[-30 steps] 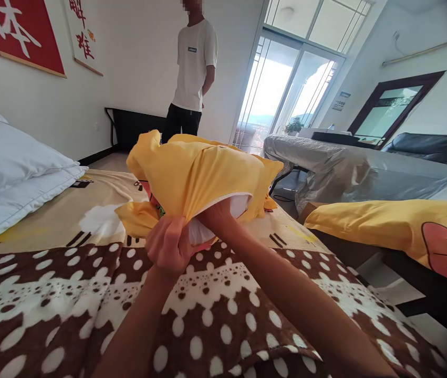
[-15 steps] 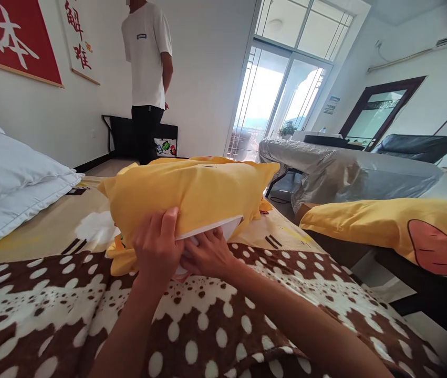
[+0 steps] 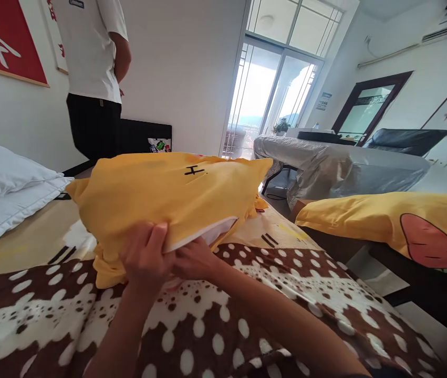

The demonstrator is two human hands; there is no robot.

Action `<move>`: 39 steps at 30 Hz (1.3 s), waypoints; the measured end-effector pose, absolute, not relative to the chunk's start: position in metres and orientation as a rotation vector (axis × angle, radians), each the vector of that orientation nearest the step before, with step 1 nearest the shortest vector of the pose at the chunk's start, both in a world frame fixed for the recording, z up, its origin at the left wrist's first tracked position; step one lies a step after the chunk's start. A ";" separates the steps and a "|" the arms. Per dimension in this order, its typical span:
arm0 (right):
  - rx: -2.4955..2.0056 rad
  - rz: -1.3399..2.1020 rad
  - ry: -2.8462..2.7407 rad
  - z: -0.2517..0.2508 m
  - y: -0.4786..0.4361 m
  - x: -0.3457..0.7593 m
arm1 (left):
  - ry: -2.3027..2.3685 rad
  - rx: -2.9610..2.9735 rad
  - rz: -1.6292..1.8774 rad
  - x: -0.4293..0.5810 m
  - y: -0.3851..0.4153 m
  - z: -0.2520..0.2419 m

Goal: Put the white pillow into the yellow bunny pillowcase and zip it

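Head view: both hands at the open end of a yellow case

Landmark: the case, yellow, stuffed, lying across the blanket with its open end towards the camera. A small black mark shows on its top face.

Left hand: fingers curled over the near hem of the case, closed on the cloth, pinching it at the left part of the opening.

Right hand: just right of the left hand and touching it, pressed against the opening under the hem. Its fingertips are hidden behind the left hand and the cloth, so I cannot tell whether it grips anything.

Insert: white, showing as a narrow strip in the opening, right of both hands. The rest is inside the case.

Around the case:
- Blanket, brown with white dots, under it and under both forearms.
- White pillows stacked to its left, apart from it.
- Second yellow pillow to its right, well apart, off the blanket.
- Person standing behind it at the left, white shirt, dark trousers.
- Grey cover draped over furniture behind it at the right.
- Glass door far behind it.
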State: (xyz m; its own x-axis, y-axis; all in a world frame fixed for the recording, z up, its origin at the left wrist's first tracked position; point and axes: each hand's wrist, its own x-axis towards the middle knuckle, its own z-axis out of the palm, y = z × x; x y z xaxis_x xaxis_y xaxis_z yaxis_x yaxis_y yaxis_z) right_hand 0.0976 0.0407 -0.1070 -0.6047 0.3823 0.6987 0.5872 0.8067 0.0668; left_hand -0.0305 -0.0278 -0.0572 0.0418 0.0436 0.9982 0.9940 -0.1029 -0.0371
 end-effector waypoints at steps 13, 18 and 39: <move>-1.885 -0.060 -1.914 -0.091 0.173 0.179 | -1.018 -1.671 -0.998 -0.010 -0.013 -0.073; -1.940 0.088 -1.943 -0.070 0.174 0.200 | -1.130 -1.609 -0.862 -0.032 0.003 -0.091; -1.368 0.210 -2.557 -0.035 0.046 0.334 | -1.472 -1.977 -0.368 -0.046 -0.071 -0.078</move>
State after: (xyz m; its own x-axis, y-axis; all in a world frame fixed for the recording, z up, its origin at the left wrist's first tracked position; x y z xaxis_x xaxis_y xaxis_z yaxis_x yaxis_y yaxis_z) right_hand 0.3342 0.0459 -0.0345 -0.5363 0.8329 0.1368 0.7994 0.5532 -0.2345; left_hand -0.0460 -0.0706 -0.0782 0.3345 0.7524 0.5675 0.9309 -0.1701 -0.3233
